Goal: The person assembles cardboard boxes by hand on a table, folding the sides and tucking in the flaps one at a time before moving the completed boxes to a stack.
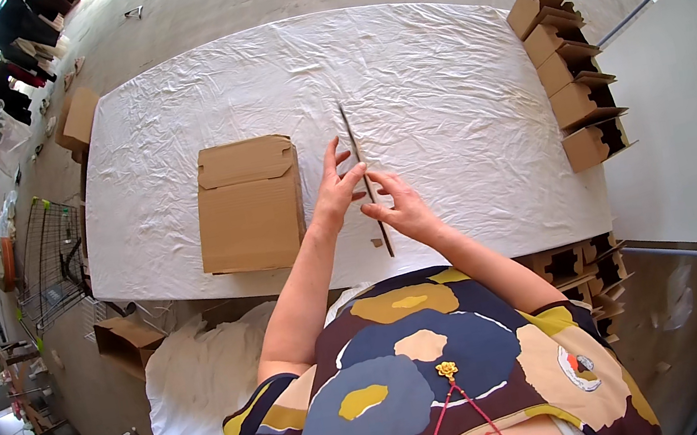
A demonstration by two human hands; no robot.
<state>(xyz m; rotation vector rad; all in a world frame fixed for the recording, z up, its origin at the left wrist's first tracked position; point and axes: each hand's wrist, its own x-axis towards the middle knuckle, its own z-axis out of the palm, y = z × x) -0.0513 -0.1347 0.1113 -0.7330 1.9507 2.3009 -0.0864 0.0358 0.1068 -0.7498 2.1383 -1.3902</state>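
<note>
A thin flat piece of cardboard [387, 243] stands nearly edge-on to me over the white-covered table, its dark narrow edge running away from me. My left hand [338, 190] is against its left side, fingers stretched along it and thumb near the upper edge. Against the right side is my right hand [405, 211], with its fingers bent at that edge. Between them the two hands hold the piece up; the fingers' inner contact is partly hidden. Just left of my left hand lies a pile of flat brown cardboard boxes [251, 211], a tucked flap at its far end.
White wrinkled cloth [434, 65] covers the table. Several opened cardboard boxes [570, 83] line its right edge, and more boxes [573, 263] stand below at the near right. A wire rack [51, 258] is beyond the left edge. A tiny scrap [377, 242] lies near the upright piece.
</note>
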